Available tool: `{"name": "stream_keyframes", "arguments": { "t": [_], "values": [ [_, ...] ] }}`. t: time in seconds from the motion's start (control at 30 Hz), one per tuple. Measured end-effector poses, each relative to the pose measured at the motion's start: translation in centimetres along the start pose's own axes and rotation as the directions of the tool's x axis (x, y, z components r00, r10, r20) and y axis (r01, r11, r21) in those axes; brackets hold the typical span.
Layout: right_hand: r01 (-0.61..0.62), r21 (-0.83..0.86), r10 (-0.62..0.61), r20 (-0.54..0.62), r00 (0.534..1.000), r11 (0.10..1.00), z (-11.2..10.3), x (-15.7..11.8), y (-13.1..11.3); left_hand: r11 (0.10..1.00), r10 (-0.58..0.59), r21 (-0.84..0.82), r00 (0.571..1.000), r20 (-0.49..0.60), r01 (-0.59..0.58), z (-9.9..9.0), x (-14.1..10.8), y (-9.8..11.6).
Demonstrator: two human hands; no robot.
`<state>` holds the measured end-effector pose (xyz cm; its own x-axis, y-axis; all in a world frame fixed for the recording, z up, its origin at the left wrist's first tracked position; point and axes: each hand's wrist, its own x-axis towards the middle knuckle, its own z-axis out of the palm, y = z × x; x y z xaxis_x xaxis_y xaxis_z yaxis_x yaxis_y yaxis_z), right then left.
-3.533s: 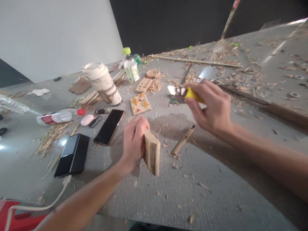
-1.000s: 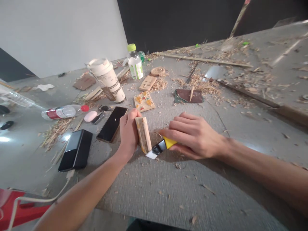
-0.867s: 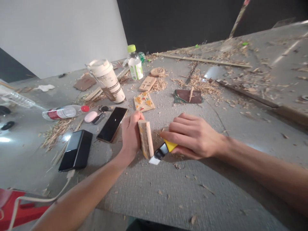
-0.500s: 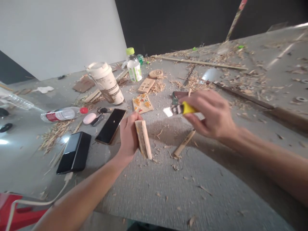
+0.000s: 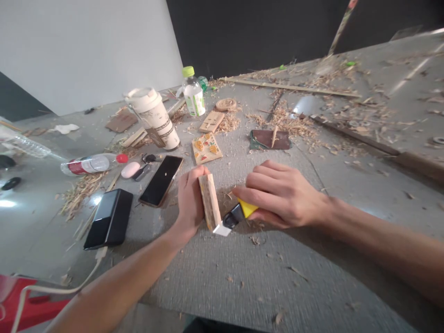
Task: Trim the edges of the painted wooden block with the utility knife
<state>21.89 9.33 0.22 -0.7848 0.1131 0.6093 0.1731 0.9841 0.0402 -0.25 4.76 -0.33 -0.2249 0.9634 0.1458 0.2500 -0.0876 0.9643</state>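
Left hand [image 5: 190, 199]: fingers wrapped behind a wooden block [image 5: 210, 203], gripping it by its far left side; the fingertips are hidden from where I stand. Block is at mid-table, narrow face turned up and to the right, tilted; cannot tell whether its near end touches the table [image 5: 208, 282].

Right hand [image 5: 279, 194]: fingers curled closed round a knife [image 5: 247, 209], yellow handle, black collar. Blade [image 5: 222, 229] points left and lies at the block's near end, apparently in contact; depth of bite, if any, I cannot tell.

Surroundings. Left of the left hand: a dark-screened phone [image 5: 161, 180], flat; farther left and nearer, a black box [image 5: 109, 219] with a white cable [image 5: 65, 290] at its near end. Just beyond the left hand, a square tile [image 5: 207, 149] with orange decoration; behind that, a slotted wooden plaque [image 5: 212, 121] and a round wooden disc [image 5: 225, 104]. Far left: a lidded cup [image 5: 152, 118], leaning in my view, and an upright bottle [image 5: 193, 96] with a green cap. Beyond the right hand, a brown and green sheet [image 5: 262, 139], pale sliver [image 5: 274, 135] across it. Shavings [image 5: 289, 121] heaped farther back.
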Motion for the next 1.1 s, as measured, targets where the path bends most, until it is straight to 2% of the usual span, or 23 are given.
{"name": "stream_keyframes", "arguments": {
  "t": [0.1,0.17,0.23,0.3,0.37,0.43,0.5,0.63,0.73,0.9,0.97,1.03,1.1],
  "values": [
    [-0.163,-0.079,0.150,-0.154,0.977,0.983,-1.1,-0.1,1.8,0.999,0.012,0.038,0.999,0.030,-0.013,0.5,-0.9,1.2],
    [-0.327,-0.114,0.282,-0.293,0.913,0.938,-2.0,-0.1,3.2,1.000,0.010,-0.021,0.999,0.047,-0.009,0.6,-1.0,1.6],
    [-0.405,-0.117,0.346,-0.341,0.874,0.907,-2.5,-0.2,4.0,0.992,-0.012,-0.122,1.000,0.023,0.014,0.5,-0.6,1.6],
    [-0.375,-0.079,0.335,-0.310,0.890,0.924,-2.3,-0.4,3.9,0.981,-0.056,-0.189,0.998,-0.041,0.047,0.3,0.2,1.0],
    [-0.271,-0.045,0.256,-0.210,0.944,0.961,-1.6,-0.6,3.1,0.979,-0.085,-0.192,0.991,-0.101,0.064,-0.1,0.9,0.3],
    [-0.199,-0.006,0.197,-0.093,0.976,0.980,-0.8,-0.7,2.1,0.982,-0.093,-0.174,0.986,-0.139,0.068,-0.3,1.5,-0.2],
    [-0.159,0.044,0.159,-0.017,0.987,0.986,-0.2,-0.6,1.2,0.983,-0.096,-0.169,0.983,-0.157,0.069,-0.5,1.7,-0.5],
    [-0.101,0.131,0.095,0.047,0.994,0.986,0.2,-0.1,0.1,0.987,-0.107,-0.139,0.981,-0.165,0.084,-0.6,1.6,-0.4],
    [-0.090,0.132,0.081,0.075,0.994,0.987,0.3,0.2,-0.3,0.993,-0.063,-0.106,0.988,-0.138,0.049,-0.5,1.4,-0.2],
    [0.003,0.000,-0.003,0.034,0.999,1.000,0.0,0.2,-0.5,0.996,-0.053,-0.079,0.997,-0.064,0.048,-0.3,0.5,0.4],
    [-0.002,-0.063,0.001,-0.020,1.000,0.998,-0.5,0.2,0.1,0.997,-0.045,-0.062,0.998,-0.035,0.043,0.0,-0.1,0.8],
    [-0.122,-0.113,0.109,-0.119,0.987,0.986,-1.2,0.3,1.3,0.999,-0.013,-0.048,1.000,0.006,0.013,0.4,-0.7,1.2],
    [-0.301,-0.117,0.265,-0.252,0.931,0.946,-1.9,0.3,2.5,0.998,0.007,-0.057,0.998,0.061,-0.003,0.7,-1.0,1.5]
  ]
}}
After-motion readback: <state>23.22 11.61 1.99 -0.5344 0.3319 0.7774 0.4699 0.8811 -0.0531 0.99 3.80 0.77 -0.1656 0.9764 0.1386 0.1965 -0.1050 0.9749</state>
